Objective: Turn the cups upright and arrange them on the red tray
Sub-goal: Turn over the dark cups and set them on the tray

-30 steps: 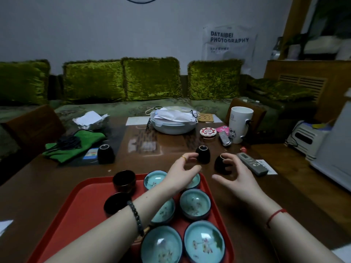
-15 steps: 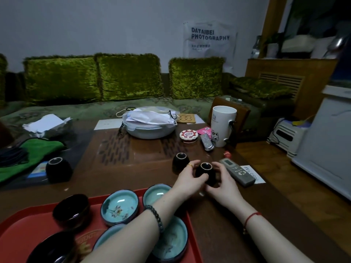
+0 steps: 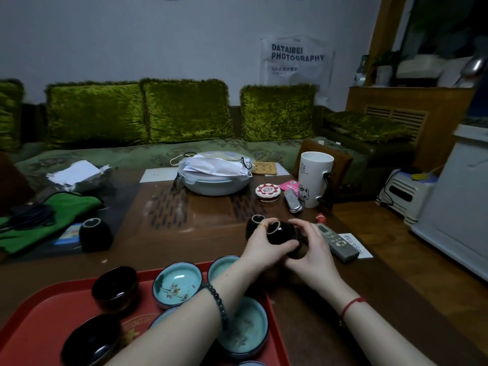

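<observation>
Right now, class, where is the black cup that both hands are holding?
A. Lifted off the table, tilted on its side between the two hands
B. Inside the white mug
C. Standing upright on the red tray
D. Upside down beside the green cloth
A: the left hand and right hand clasp the black cup above the table, its ring-shaped end tipped sideways to the left, short of the red tray.
</observation>
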Available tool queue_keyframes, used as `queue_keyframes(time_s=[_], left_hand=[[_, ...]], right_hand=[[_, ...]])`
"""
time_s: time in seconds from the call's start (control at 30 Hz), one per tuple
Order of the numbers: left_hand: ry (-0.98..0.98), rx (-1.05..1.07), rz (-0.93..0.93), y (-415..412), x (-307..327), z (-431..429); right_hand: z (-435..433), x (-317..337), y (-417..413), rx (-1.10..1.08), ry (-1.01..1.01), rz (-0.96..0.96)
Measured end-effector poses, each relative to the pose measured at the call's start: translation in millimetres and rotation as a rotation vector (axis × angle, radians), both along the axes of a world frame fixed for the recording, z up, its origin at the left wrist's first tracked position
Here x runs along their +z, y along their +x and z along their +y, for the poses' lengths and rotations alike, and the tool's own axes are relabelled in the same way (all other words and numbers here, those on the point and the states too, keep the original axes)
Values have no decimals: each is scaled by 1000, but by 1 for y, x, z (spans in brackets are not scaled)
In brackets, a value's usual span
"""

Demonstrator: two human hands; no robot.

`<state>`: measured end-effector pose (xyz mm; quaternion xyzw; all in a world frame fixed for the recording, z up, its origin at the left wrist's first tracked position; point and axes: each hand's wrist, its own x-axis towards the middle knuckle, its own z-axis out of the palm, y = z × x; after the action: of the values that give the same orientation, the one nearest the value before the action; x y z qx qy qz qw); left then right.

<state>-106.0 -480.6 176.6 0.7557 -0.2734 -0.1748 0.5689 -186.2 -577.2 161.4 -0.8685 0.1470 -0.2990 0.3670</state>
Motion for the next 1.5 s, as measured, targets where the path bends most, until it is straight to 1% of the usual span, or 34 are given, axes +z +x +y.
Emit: queue_keyframes(time_s=[0.13, 0.23, 0.3, 0.4, 0.47, 0.53, 0.63, 0.73, 0.87, 1.0, 1.13, 1.27, 1.37, 1.5], left_hand=[[-128, 3, 144, -4, 19, 30], [-277, -31, 347, -6, 33, 56], [-396, -95, 459, -9, 43, 76], [-483, -192, 499, -7, 54, 107], [-470, -207, 471, -4, 58, 130], [-427, -136, 438, -1, 63, 154], [-364, -14, 339, 9, 68, 192], [-361, 81, 265, 20, 71, 232], [-348, 140, 196, 32, 67, 274], [-338, 200, 173, 41, 59, 304], [-222, 297, 100, 49, 43, 326], [-132, 296, 68, 55, 24, 339], [-111, 290, 71, 58, 12, 345], [-21, 272, 19, 65, 0, 350]], right_hand=[[27, 27, -7, 99, 26, -97], [52, 45, -9, 159, 94, -157], [70, 55, -6, 227, 189, -177], [96, 65, 3, 312, 260, -190], [115, 70, 10, 346, 266, -196], [135, 75, 18, 364, 242, -197], [167, 81, 31, 372, 173, -195], [199, 84, 43, 389, 105, -181], [238, 83, 64, 455, 71, -122], [268, 75, 83, 460, -1, -61], [285, 62, 99, 481, -63, 24], [292, 52, 111, 507, -194, 167], [294, 44, 116, 531, -259, 240], [298, 35, 121, 544, -336, 316]])
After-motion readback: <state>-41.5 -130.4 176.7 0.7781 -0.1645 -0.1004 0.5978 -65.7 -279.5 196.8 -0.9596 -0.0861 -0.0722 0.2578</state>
